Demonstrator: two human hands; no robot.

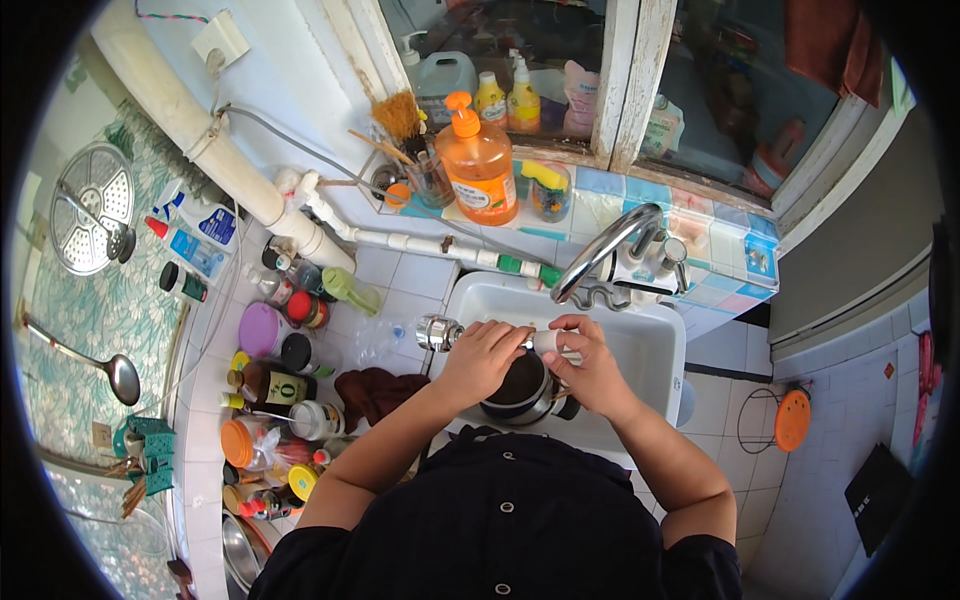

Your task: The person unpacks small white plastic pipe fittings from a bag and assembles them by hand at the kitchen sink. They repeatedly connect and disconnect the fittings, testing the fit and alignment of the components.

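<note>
Both my hands meet over a white sink [645, 400]. My left hand [482, 362] is closed, fingers bent, around a shiny chrome faucet fitting [437, 333] whose round end sticks out on its left side. Pinched in the fingers of my right hand [588, 368] is a short white cylinder [545, 342], close to the left fingertips. Whether the white piece joins the chrome one is hidden by my fingers. Under my hands, a dark-bottomed pot [518, 385] sits in the sink. The curved chrome faucet [605, 250] arches just beyond my right hand.
On the tiled ledge stand an orange pump bottle [478, 170] and a cup with a yellow sponge [548, 190]. Several jars and bottles [275, 385] crowd the left counter, beside a brown cloth [378, 400]. A white pipe [400, 240] runs behind the sink.
</note>
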